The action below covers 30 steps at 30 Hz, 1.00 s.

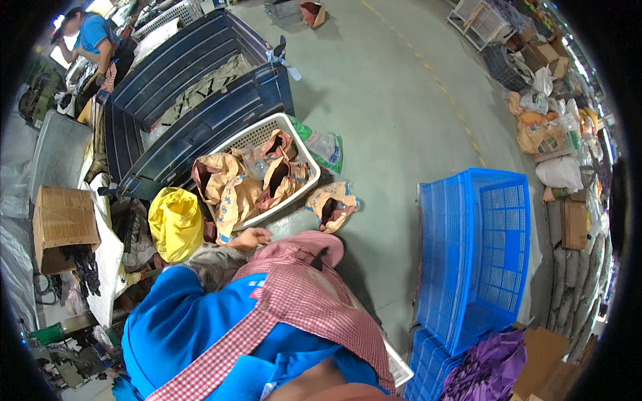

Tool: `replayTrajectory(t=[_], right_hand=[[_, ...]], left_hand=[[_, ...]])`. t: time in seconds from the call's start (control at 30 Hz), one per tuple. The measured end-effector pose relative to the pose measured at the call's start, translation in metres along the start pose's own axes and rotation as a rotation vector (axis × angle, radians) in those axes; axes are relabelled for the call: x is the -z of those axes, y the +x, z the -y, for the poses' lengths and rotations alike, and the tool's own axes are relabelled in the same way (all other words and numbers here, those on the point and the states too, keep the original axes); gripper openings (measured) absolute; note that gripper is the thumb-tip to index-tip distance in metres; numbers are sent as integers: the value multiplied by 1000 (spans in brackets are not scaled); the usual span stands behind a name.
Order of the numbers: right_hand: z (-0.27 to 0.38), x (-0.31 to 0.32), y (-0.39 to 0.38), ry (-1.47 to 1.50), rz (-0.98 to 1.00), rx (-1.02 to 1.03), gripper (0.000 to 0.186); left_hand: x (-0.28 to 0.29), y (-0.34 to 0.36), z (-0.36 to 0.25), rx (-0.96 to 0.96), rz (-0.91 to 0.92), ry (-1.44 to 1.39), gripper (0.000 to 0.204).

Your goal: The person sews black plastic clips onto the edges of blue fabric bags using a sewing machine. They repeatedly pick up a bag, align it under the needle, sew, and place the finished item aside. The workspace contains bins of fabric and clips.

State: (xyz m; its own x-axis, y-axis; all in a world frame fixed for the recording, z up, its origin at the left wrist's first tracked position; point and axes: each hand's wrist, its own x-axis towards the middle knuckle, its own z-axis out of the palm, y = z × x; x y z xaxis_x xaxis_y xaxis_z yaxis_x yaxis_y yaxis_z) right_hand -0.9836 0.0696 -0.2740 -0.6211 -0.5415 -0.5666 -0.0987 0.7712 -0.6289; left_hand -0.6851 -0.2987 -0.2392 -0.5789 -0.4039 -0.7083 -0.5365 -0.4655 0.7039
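Note:
My left hand rests low by the near edge of a white plastic basket, its fingers loosely stretched and nothing visible in them. A grey sleeve cover wraps that forearm. In the basket stand several brown paper bags with reddish-brown insides and a bit of clear plastic. Another open paper bag sits on the floor to the right of the basket. Left of the hand is a yellow sack. My checked red apron covers my lap. My right hand is out of sight.
A large dark blue bin stands beyond the basket, with a green and white bag alongside. Tall blue crates rise at the right, near purple cloth. Cardboard box at left. A co-worker stands far left.

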Motion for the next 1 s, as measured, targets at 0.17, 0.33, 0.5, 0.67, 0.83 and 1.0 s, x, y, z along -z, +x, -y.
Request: replayTrajectory(t=[0.17, 0.33, 0.5, 0.67, 0.83, 1.0], right_hand=[[-11, 61, 58, 75, -62, -121, 50], [4, 118, 149, 92, -52, -146, 46], [44, 172, 284, 70, -15, -139, 42], [139, 263, 445, 3, -4, -87, 38], [266, 302, 608, 2, 22, -26, 35], [386, 278, 762, -95, 146, 24, 31]], left_hand=[[40, 74, -52, 224, -70, 861, 30], [-9, 180, -70, 108, -66, 713, 38], [-37, 324, -110, -33, 19, 623, 46], [-44, 392, -261, -74, -145, 533, 44], [-23, 396, -427, -47, -237, 290, 37], [26, 450, -550, -160, -428, 316, 34]])
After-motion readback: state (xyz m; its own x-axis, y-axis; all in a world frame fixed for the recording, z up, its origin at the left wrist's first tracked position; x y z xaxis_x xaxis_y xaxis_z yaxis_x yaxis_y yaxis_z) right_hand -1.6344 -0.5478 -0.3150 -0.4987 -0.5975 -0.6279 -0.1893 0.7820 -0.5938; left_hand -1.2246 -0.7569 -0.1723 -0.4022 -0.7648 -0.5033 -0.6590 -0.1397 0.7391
